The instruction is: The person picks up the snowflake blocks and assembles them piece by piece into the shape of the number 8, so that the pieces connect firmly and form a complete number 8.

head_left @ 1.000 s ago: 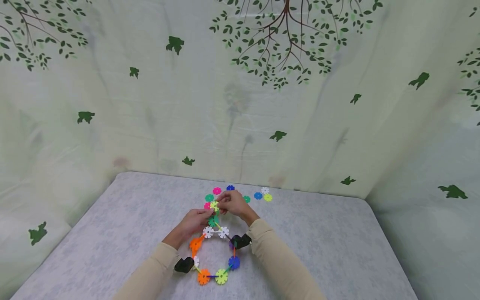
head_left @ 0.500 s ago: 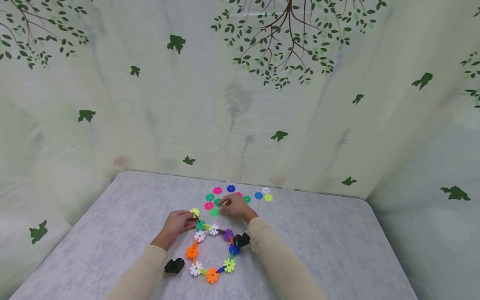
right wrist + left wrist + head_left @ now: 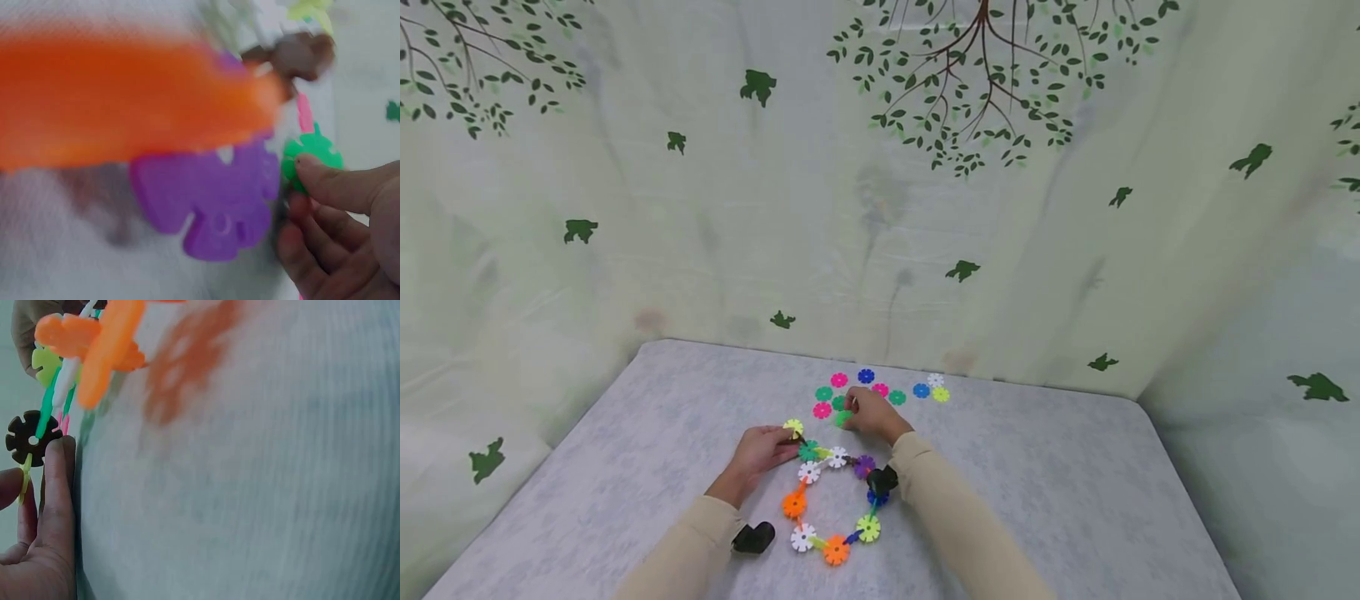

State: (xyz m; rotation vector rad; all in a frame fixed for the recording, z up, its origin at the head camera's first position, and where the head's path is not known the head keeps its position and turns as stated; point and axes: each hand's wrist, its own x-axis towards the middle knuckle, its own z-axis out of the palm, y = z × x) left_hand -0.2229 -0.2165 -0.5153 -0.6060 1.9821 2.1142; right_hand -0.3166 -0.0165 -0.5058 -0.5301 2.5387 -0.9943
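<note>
Snowflake discs are slotted together into a ring, one white disc [image 3: 803,537] lying at its near left. At its far left my left hand [image 3: 756,457] pinches a yellow snowflake disc [image 3: 793,427] between thumb and fingers. The left wrist view shows this disc slotted into a brown disc [image 3: 32,439]. Beyond the ring, my right hand [image 3: 874,415] pinches a light green snowflake disc [image 3: 315,152] between thumb and forefinger. In the right wrist view, a purple disc [image 3: 206,209] and a blurred orange disc [image 3: 125,103] of the ring cover much of the picture.
Loose discs lie near the table's far edge, among them a pink disc [image 3: 822,410], a dark blue disc [image 3: 866,376] and a yellow disc [image 3: 941,394]. A printed curtain [image 3: 880,250] hangs behind the grey table [image 3: 1037,483]. Black wrist cameras sit close to the ring.
Both hands were together at the yellow disc. The left hand has shifted left with it, turning the ring. My right hand has come away and taken hold of the light green disc.
</note>
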